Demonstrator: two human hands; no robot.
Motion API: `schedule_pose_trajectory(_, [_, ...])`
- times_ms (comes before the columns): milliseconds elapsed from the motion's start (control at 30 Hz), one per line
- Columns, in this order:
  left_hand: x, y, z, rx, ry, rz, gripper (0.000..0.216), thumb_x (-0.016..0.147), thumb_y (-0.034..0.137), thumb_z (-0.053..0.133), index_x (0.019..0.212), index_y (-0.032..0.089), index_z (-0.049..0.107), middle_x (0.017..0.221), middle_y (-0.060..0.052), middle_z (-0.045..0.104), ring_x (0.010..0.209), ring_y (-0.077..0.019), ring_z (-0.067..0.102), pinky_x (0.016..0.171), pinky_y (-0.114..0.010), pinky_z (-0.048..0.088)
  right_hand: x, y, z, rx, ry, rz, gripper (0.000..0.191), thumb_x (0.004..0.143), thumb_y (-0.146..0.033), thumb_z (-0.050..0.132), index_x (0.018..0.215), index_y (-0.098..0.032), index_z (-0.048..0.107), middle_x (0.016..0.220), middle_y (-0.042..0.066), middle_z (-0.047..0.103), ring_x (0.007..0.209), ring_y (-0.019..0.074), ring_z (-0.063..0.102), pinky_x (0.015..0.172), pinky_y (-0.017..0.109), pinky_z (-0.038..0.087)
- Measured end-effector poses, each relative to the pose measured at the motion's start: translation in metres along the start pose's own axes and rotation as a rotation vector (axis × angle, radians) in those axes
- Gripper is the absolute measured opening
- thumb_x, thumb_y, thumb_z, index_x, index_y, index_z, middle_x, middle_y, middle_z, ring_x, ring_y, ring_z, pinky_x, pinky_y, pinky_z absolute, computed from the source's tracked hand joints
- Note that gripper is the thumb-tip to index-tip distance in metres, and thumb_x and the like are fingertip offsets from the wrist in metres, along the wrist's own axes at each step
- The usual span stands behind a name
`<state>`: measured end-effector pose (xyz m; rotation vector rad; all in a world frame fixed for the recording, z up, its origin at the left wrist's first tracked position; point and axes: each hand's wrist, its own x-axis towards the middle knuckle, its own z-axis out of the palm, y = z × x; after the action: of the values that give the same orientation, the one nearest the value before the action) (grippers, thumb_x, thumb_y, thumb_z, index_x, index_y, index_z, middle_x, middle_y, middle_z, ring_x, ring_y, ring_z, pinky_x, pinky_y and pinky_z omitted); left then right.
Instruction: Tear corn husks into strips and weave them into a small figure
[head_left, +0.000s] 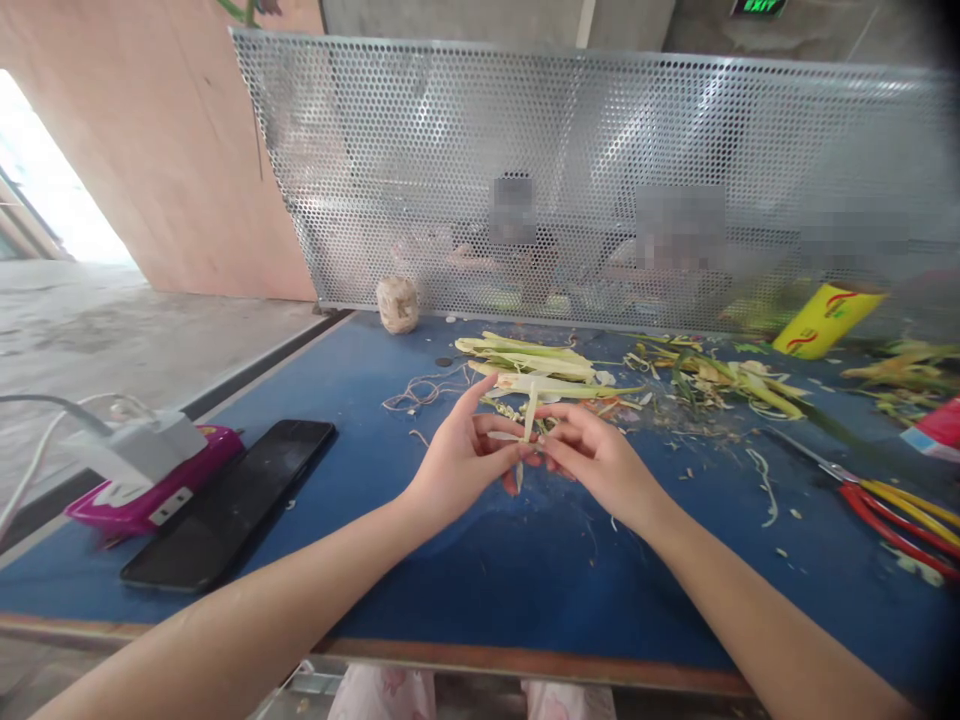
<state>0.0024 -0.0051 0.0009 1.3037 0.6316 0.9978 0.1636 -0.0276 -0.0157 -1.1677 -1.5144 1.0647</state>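
Note:
Over the middle of the blue table, my left hand (469, 450) and my right hand (592, 450) meet at the fingertips. Both pinch a thin pale strip of plant leaf or husk (530, 412), which stands up between them, with a short end hanging below the fingers. Just beyond the hands lies a pile of long pale green-white husk strips (532, 357). A loose tangle of thin string (431, 388) rests left of that pile. My fingers partly hide the strip where they grip it.
Left are a black phone (232, 505) and a magenta power strip (169, 490) with a plugged-in charger. Red-and-yellow-handled scissors (885, 495) lie right. A twine roll (397, 305), plant scraps (720, 375) and a yellow cylinder (829, 320) stand before a perforated metal screen (450, 150); people sit behind it.

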Motion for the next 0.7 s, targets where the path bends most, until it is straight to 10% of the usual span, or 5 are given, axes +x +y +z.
schedule_pose_trajectory(700, [0.004,0.01,-0.005,-0.098,0.024,-0.121,0.064,0.076,0.01,0.056,0.13,0.011,0.022,0.08,-0.008,0.069,0.071,-0.0206,0.066,0.046,-0.025,0.052,-0.002,-0.01,-0.005,0.108,-0.057,-0.006,0.024,0.082,-0.031,0.05,0.101,-0.016,0.05,0.053,-0.004,0.051,0.047,0.0085,0.044,0.045,0.021,0.034])
